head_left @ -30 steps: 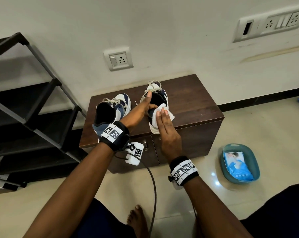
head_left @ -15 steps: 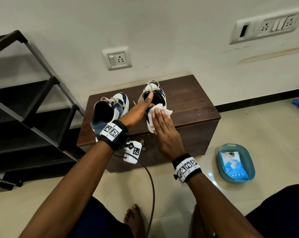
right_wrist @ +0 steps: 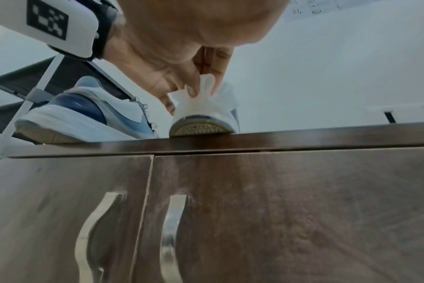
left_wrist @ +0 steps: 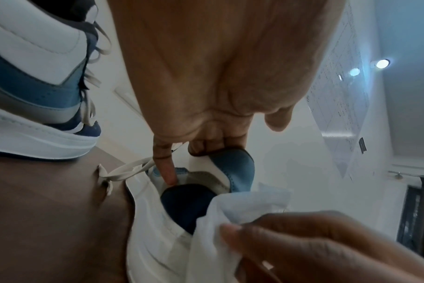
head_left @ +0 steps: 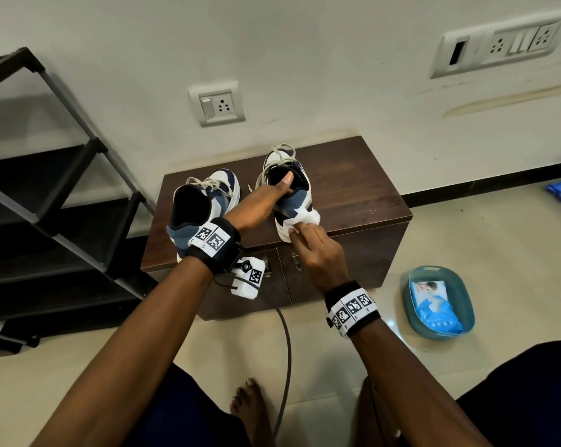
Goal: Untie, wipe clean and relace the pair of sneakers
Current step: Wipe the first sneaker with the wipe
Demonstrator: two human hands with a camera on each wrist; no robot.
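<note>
Two blue-and-white sneakers stand on a dark wooden cabinet point(head_left: 353, 188), heels toward me. My left hand point(head_left: 272, 195) grips the collar of the right sneaker point(head_left: 300, 196), thumb inside the opening, fingers curled over the rim point(left_wrist: 206, 145). My right hand point(head_left: 314, 243) pinches a white wipe point(head_left: 301, 221) and holds it against that sneaker's heel point(right_wrist: 201, 114). The wipe point(left_wrist: 230, 220) drapes over the heel counter. The left sneaker point(head_left: 205, 201) stands untouched beside my left wrist, its laces loose.
A black shoe rack point(head_left: 46, 188) stands to the left of the cabinet. On the floor at right sits a teal tub point(head_left: 438, 301) holding a blue wipes pack. The cabinet doors carry metal handles point(right_wrist: 172, 229). A cable point(head_left: 285, 366) and my bare foot point(head_left: 250, 401) are below.
My right hand slid from the sneaker's collar down to the bottom of its heel, its flat fingers bunching into a pinch on the wipe. My left hand stays on the collar.
</note>
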